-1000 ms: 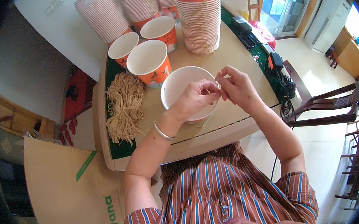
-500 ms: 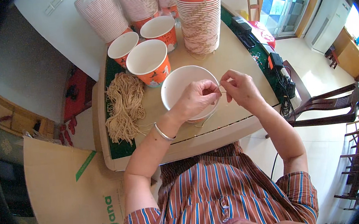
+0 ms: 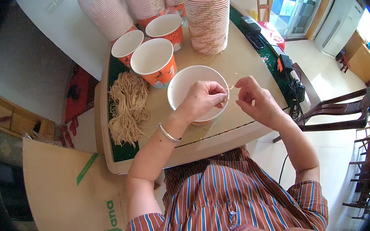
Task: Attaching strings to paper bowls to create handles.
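A white-lined paper bucket with an orange outside stands in front of me on the table. At its right rim my left hand, a silver bangle on its wrist, is closed in a pinch on a thin cream string. Loose ends of the string stick out to the right of those fingertips. My right hand is just right of the rim, thumb and forefinger apart, with one string end reaching toward its fingers. A bundle of cream string lies left of the bucket.
Three orange paper buckets stand beyond the string bundle. A tall stack of buckets rises at the back, and more wrapped stacks lean behind. Black adapters and cables line the table's right edge. A large cardboard sheet stands at the left.
My right hand has drawn slightly to the right, away from my left fingertips, and its fingers have parted. My left hand keeps its pinch at the rim.
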The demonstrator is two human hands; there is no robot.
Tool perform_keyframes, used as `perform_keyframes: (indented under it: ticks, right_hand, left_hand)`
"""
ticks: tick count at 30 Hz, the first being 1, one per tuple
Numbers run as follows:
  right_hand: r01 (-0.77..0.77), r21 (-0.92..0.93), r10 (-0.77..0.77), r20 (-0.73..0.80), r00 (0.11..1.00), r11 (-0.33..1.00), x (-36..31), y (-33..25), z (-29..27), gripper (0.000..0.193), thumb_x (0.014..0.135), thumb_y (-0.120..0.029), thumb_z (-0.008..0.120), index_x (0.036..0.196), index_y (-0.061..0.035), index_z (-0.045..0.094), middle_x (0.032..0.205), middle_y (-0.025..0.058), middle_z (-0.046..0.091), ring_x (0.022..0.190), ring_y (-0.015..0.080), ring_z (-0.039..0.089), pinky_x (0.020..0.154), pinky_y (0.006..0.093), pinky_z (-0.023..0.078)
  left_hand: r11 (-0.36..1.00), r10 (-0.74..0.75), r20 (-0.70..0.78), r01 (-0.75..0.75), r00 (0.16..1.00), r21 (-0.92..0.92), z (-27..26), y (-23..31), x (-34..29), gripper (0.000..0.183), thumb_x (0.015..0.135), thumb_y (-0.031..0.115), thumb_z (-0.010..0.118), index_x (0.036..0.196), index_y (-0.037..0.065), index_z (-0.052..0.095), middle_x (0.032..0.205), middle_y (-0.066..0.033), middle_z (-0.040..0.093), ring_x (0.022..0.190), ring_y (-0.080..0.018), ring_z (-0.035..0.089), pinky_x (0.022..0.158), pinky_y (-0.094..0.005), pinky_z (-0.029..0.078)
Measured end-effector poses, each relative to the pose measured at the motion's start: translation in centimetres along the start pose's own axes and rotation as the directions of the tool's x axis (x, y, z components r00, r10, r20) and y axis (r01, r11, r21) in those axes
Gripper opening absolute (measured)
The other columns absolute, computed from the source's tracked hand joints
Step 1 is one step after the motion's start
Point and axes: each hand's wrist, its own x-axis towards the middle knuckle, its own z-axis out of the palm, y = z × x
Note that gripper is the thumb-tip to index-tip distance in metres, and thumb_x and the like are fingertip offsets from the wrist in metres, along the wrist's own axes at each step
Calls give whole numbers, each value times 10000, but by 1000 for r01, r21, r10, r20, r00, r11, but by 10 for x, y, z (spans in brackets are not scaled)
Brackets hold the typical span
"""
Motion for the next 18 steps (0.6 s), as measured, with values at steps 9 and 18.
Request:
perform_keyframes:
  ticks: [9, 18]
  right_hand:
    - [418, -505, -400, 150, 904, 755, 23, -12, 1, 234, 808, -20, 640, 1035, -29, 582, 936, 137, 577, 940, 321, 592, 817, 424, 497]
    - [395, -467, -328, 221, 919, 791, 34, -12, -9, 83, 869, -73, 663, 932, -19, 672, 928, 128, 618, 885, 318, 632, 785, 412, 526]
  left_hand:
    - [994, 65, -1, -65, 998, -87, 2, -3, 2, 135, 925, 104, 683, 951, -28, 702, 811, -21, 692, 720, -77, 643, 688, -239, 551]
    - [998, 53, 38, -55, 998, 42, 1, -4, 3, 171, 961, 137, 673, 993, -29, 692, 857, -16, 687, 778, -77, 643, 719, -225, 542]
